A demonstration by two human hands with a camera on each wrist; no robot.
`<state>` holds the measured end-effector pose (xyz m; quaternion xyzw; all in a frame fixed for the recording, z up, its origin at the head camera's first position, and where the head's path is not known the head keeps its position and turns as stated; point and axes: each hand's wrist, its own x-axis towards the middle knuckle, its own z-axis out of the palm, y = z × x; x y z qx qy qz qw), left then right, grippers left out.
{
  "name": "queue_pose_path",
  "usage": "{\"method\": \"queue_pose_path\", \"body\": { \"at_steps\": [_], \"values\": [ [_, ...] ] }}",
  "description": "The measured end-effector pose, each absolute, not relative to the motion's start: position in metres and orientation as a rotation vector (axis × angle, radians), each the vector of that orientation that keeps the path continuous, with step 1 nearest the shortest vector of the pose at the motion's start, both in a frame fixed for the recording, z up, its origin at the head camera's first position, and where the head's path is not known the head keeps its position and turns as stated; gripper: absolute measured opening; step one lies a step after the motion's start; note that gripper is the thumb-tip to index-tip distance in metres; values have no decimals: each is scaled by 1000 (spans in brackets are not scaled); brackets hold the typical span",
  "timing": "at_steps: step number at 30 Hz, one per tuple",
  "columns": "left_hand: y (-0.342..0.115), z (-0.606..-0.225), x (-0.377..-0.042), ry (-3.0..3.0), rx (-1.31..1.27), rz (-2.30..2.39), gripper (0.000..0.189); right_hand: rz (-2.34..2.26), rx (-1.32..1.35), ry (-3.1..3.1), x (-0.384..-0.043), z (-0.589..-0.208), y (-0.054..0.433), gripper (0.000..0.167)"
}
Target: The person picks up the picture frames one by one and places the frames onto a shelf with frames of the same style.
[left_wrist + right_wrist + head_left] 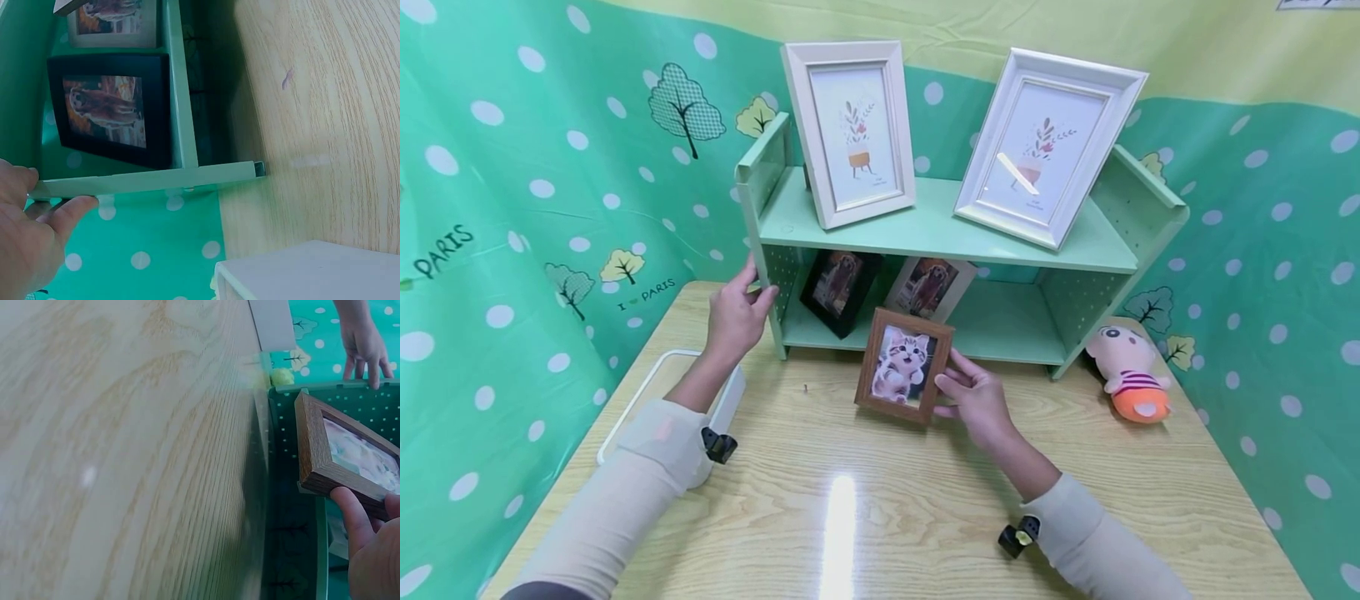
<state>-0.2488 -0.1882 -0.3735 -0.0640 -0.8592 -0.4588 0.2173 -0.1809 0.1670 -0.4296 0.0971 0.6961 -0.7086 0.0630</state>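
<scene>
A brown photo frame (867,371) with a kitten picture stands tilted in front of the green shelf (940,196). My right hand (981,398) grips its right side; in the right wrist view, fingers (351,509) press against the frame's wooden edge (312,447). At the shelf's left side panel, my left hand (736,317) pinches the front edge, with its thumb and a finger at the panel (150,180). Behind the brown frame, on the lower level, lean a black photo frame (871,271) and a pale photo frame (964,283), both with dog pictures.
Two large white photo frames (853,217) (1052,229) stand on the upper level. A white-edged container (726,408) sits beneath my left forearm. To the shelf's right lies a plush doll (1138,404). A green polka-dot cloth (550,258) hangs around the wooden table (910,508).
</scene>
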Motion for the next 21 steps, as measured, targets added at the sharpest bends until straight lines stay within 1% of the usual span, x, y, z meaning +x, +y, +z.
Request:
{"method": "queue_pose_path", "body": {
  "at_steps": [21],
  "values": [
    [-189,-373,-249,-2364,-199,-1244,65,-2176,369,2094,-179,-421,195,64]
  ]
}}
